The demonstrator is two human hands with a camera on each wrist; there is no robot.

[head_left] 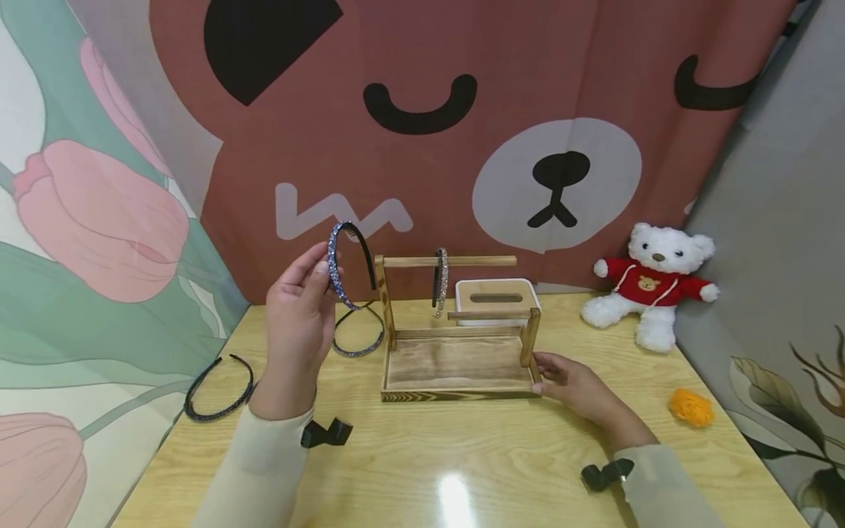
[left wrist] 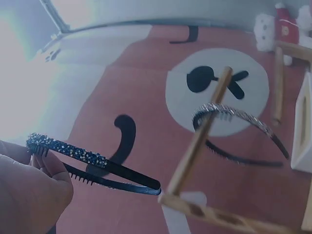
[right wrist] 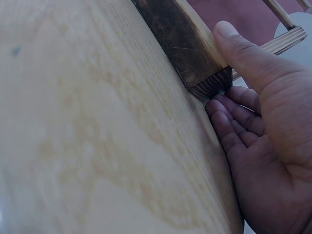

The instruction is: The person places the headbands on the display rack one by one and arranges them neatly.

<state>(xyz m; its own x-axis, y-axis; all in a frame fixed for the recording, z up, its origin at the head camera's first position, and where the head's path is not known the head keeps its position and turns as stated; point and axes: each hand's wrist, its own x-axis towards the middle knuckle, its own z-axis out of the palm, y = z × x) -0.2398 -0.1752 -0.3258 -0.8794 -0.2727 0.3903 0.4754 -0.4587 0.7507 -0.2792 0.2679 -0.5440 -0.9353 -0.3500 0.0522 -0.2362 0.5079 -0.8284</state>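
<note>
My left hand (head_left: 300, 308) pinches a blue glittery headband (head_left: 335, 275) between thumb and fingers, raised beside the upper bar of a wooden rack (head_left: 455, 394). In the left wrist view the headband (left wrist: 92, 157) shows its inner teeth, and its tips point toward the bar's post. A silvery rhinestone headband (head_left: 443, 282) hangs on that upper bar. My right hand (head_left: 574, 385) grips the rack's front right corner. In the right wrist view the thumb lies on the rack's edge (right wrist: 209, 53), with the other fingers curled against its end.
Two dark headbands lie on the table at the left, one (head_left: 359, 353) beside the rack and another (head_left: 218, 416) near the table's edge. Behind the rack stands a tissue box (head_left: 535, 293). A white teddy bear (head_left: 643, 286) and an orange bundle (head_left: 691, 408) are at the right.
</note>
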